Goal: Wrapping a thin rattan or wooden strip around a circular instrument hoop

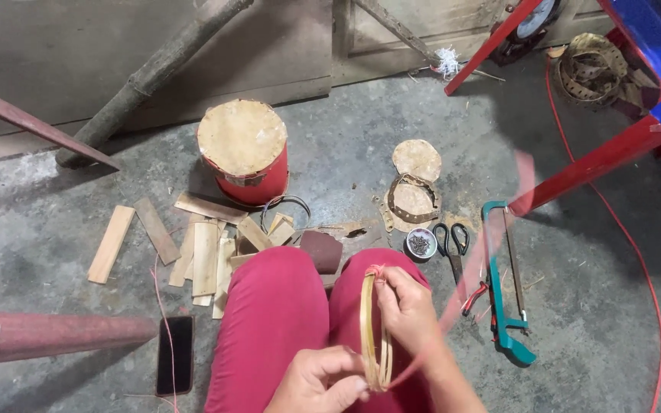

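While both hands grip the bamboo hoop [376,330] upright over the red-trousered knees [292,321], the work looks to be at the binding stage: the right hand [411,310] is closed on the hoop's top, where a pinkish strip [491,237] is wound on, and the left hand [317,380] pinches its lower rim between thumb and fingers. That strip sweeps up and to the right in a blur, so its far end cannot be made out. As a judgement, the next turn of the strip calls for the left hand to hold the hoop steady while the right draws the strip taut and passes it round the rim close to the existing wrap. Room to the right is tight: scissors [451,243], a small dish of nails [421,244] and a teal hacksaw [505,284] lie on the concrete floor [392,130] just beside the right knee, with a red frame leg [590,164] beyond. To the left lie wooden slats [193,248], a dark phone [175,354] and a red drum-like container [245,151], well apart from the hands
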